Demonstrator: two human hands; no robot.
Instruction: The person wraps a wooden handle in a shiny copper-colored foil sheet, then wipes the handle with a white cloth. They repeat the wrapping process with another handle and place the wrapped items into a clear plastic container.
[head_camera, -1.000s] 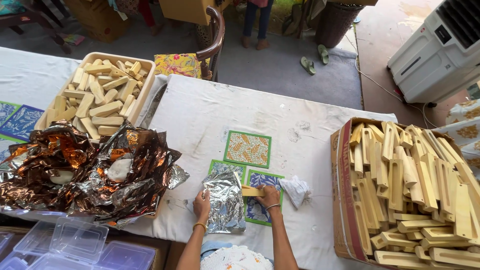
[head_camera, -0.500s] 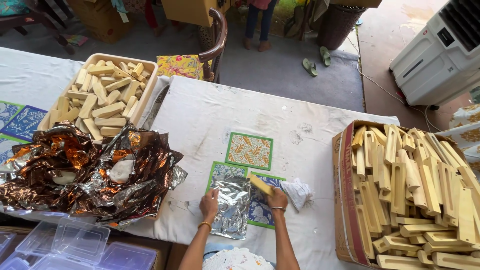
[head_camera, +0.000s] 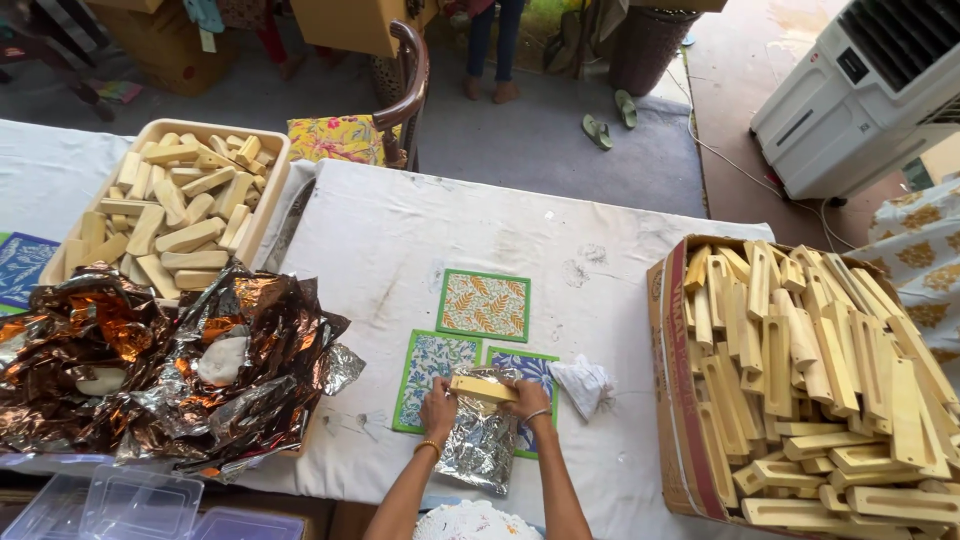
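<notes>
Short pale wooden block (head_camera: 483, 387), lying crosswise at the top edge of a crinkled silver foil sheet (head_camera: 481, 443), on the white-covered table (head_camera: 380, 240) just above the near edge. Probably light and rigid, smooth-sided, easy to pinch at its two ends; unlikely to break. Foil by contrast thin, limp, quick to crease or tear, likely best handled by its edges and pressed flat against the wood. Left hand (head_camera: 437, 408) at the block's left end, fingers curled together over foil and wood; right hand (head_camera: 527, 400) at the right end, fingers closed on block and foil corner alike. Under the foil, patterned square tiles: a blue-floral one (head_camera: 428, 370) at left, another blue one (head_camera: 532, 366) peeking out at right, an orange-leaf one (head_camera: 484, 305) just beyond. Crumpled white cloth (head_camera: 583, 383) just right of the hands. Farther right, a cardboard box (head_camera: 672, 400) heaped with long slotted wooden pieces (head_camera: 800, 360). At left, a heap of coppery crumpled foil (head_camera: 170, 380), and behind it a tray (head_camera: 275, 170) of plain blocks (head_camera: 170, 210). Clear plastic containers (head_camera: 130, 500) at bottom left.
</notes>
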